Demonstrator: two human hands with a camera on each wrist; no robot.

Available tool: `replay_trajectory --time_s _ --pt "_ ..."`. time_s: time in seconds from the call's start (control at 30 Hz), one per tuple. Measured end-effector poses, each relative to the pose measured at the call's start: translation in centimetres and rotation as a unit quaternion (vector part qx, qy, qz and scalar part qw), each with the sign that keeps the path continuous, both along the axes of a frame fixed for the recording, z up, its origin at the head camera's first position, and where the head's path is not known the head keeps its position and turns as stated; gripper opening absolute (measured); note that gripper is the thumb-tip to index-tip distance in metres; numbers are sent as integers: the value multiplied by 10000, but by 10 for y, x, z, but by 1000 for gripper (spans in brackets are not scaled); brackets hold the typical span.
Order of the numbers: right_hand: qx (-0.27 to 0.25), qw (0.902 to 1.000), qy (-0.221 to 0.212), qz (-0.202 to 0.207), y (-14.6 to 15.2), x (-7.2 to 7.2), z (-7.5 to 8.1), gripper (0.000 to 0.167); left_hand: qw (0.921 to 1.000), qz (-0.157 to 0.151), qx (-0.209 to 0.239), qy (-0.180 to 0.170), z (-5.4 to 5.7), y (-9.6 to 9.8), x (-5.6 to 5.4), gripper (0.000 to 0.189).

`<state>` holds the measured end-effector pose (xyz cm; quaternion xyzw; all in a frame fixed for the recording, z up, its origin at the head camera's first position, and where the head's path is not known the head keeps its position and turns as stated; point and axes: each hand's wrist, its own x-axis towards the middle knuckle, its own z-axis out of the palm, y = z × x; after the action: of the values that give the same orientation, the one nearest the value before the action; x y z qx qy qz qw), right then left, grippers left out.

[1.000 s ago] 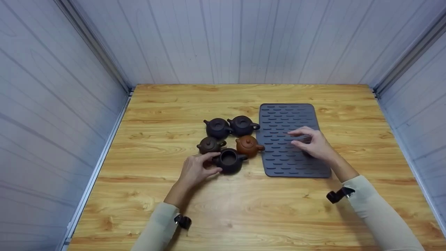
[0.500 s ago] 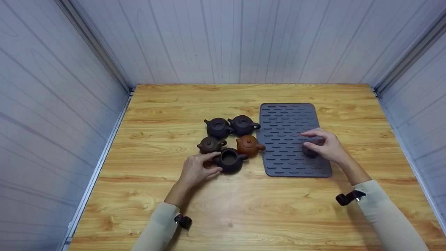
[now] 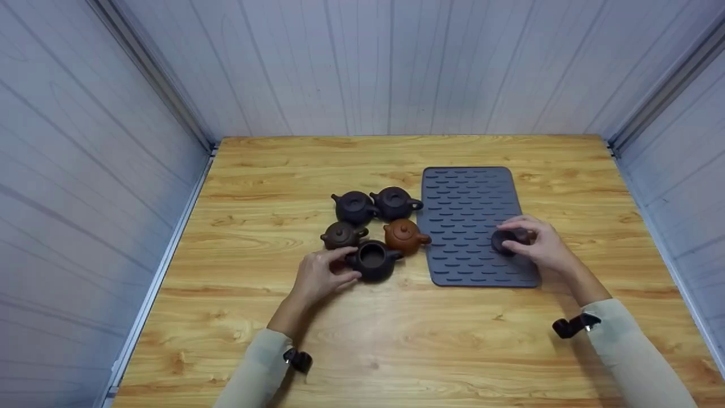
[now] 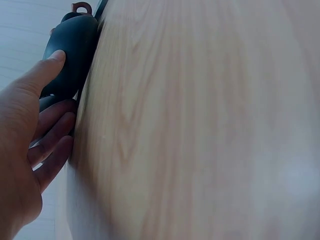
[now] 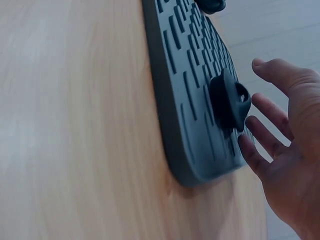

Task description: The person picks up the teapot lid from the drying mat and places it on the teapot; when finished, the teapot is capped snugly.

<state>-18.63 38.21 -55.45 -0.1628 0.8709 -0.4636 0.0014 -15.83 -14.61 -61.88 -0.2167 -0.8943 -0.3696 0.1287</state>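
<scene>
On the table in the head view, my left hand [image 3: 320, 276] holds a dark teapot without a lid [image 3: 375, 271] at its left side. In the left wrist view the thumb lies on the pot's dark body [image 4: 75, 47], with the other fingers curled below. A dark round teapot lid [image 3: 502, 242] with a looped knob rests on the grey mat [image 3: 464, 195]. Over this lid hovers my right hand [image 3: 541, 243], thumb and fingers spread. The right wrist view shows those fingers [image 5: 267, 112] apart from the lid's knob [image 5: 242, 102].
Two dark lidded teapots [image 3: 354, 208] stand close together behind. A small brown teapot [image 3: 340, 233] and an orange-brown teapot [image 3: 402, 238] sit between them and the held pot. The orange-brown pot's handle almost reaches the mat's left edge. White panels [image 3: 362, 68] enclose the table.
My right hand has shifted right and slightly toward me over the mat, bringing the lid beneath it into sight. The left hand and the teapots have stayed put.
</scene>
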Motion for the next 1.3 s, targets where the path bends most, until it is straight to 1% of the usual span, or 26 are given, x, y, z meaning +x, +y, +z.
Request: replay_trajectory --time_s 0.03,0.13,0.3,0.33,0.4,0.53,0.57,0.67,0.73,0.77,0.8,0.83,0.87,0.97,1.0,1.03,1.07,1.1,1.2,1.3 --pt "20 10000 -59 29 1 1 -1 34 10000 14 38 -75 -1 0 0 51" --pt "96 9996 -229 109 6 1 -2 35 10000 10 21 -94 2 0 1 52" --pt "1 9989 -453 72 12 1 -4 35 10000 18 -26 35 10 3 5 51" --pt "-41 9988 -493 51 12 1 -4 35 10000 15 -4 87 7 3 4 49" --pt "-106 9985 -542 -4 13 0 -5 33 9999 12 -34 144 10 4 6 49" --pt "-163 9987 -484 -24 12 -1 -7 29 9999 63 -86 63 17 6 8 48" --pt "-179 9988 -458 -24 12 -1 -8 28 9999 79 -129 -28 22 7 10 50" --pt "-232 9989 -401 -23 12 -2 -10 25 9996 102 -213 -156 27 8 11 50" --pt "-263 9989 -377 -31 11 -3 -11 23 9995 78 -249 -165 28 8 11 51" --pt "-283 9989 -379 -39 11 -3 -11 23 9996 71 -231 -146 27 7 11 51" --pt "-306 9988 -386 -49 11 -3 -11 23 9997 84 -230 -79 22 6 9 50" --pt "-326 9987 -396 -60 12 -2 -11 22 9997 77 -207 -34 20 6 8 50" --pt "-342 9986 -401 -70 12 -2 -12 22 9998 78 -184 26 15 5 7 49" --pt "-358 9985 -415 -89 12 -2 -12 22 9999 69 -107 113 8 3 4 49" --pt "-344 9985 -410 -86 12 -2 -12 22 9999 60 -80 110 7 3 4 49" --pt "-329 9986 -400 -87 12 -2 -12 21 9999 28 -50 88 10 3 5 50" --pt "-316 9987 -393 -84 12 -2 -12 21 9999 29 -22 96 8 2 5 50" --pt "-308 9987 -387 -82 12 -2 -12 21 10000 2 0 67 11 3 6 51" --pt "-287 9988 -387 -78 12 -2 -12 21 10000 -28 -11 70 6 2 3 51" --pt "-287 9988 -390 -83 12 -2 -12 21 9998 18 -176 20 -3 0 -1 52"
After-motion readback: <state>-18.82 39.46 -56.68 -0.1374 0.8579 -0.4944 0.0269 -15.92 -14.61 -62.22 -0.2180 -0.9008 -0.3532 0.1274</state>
